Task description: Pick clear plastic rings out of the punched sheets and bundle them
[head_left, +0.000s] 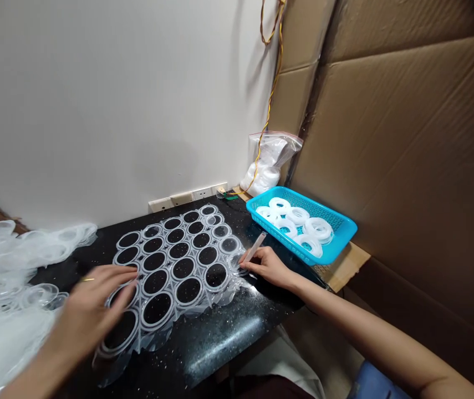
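A translucent plastic sheet (176,249) of round rings in rows lies on the black speckled tabletop. My left hand (91,305), slightly blurred and wearing a ring, rests over the sheet's left side, its fingers stretched out and the thumb apart. At the sheet's right edge, my right hand (268,266) pinches a pale, pen-like stick (255,247) that leans with its upper end to the right. The stick's lower end is hidden by the fingers, close to a ring at that edge.
A blue plastic basket (345,227) with several white ring bundles (297,216) stands right of the sheet. Clear plastic pieces (8,321) pile up at the left. Behind are a zip bag (268,166), sockets (182,199) and a hanging twisted wire (270,105). Cardboard (411,138) walls the right side.
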Available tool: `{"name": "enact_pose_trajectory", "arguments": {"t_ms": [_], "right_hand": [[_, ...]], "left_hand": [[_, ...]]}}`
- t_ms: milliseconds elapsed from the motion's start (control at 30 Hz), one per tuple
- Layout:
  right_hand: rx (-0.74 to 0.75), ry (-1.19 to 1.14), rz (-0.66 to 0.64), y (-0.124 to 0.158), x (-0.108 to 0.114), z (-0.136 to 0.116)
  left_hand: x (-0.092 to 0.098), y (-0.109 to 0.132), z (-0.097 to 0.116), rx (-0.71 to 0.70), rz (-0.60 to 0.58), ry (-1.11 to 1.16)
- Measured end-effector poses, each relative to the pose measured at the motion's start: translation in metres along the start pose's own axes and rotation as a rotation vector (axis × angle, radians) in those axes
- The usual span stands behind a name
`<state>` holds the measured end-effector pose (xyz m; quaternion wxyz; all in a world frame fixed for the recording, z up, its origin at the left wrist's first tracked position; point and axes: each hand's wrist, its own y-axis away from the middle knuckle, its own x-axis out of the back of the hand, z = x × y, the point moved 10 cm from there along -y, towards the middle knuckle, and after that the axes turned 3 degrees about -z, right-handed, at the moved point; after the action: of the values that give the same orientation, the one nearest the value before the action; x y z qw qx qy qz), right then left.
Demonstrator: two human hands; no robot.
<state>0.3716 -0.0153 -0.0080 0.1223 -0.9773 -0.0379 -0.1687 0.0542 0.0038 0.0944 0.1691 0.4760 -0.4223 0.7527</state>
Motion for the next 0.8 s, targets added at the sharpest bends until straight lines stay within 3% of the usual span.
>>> {"name": "enact_pose_trajectory", "arguments": {"t_ms": [133,233,300,433,800], "right_hand": [[0.024,0.029,-0.011,0.002,-0.001,-0.002],[0.084,0.061,-0.012,0.004,-0.001,-0.010],[0.108,0.068,-0.011,0.005,-0.002,-0.015],[0.067,-0.003,0.013,0.005,0.001,-0.011],[0.037,-0.015,0.032,0.005,0.003,-0.008]], "left_hand": [[-0.088,-0.043,0.102,-0.235,-0.243,0.159],[-0.129,-0.053,0.146,-0.310,-0.375,0.230],[-0.142,-0.055,0.153,-0.300,-0.409,0.232],[-0.155,-0.052,0.146,-0.263,-0.446,0.231],[-0.157,-0.048,0.144,-0.231,-0.453,0.279]]}}
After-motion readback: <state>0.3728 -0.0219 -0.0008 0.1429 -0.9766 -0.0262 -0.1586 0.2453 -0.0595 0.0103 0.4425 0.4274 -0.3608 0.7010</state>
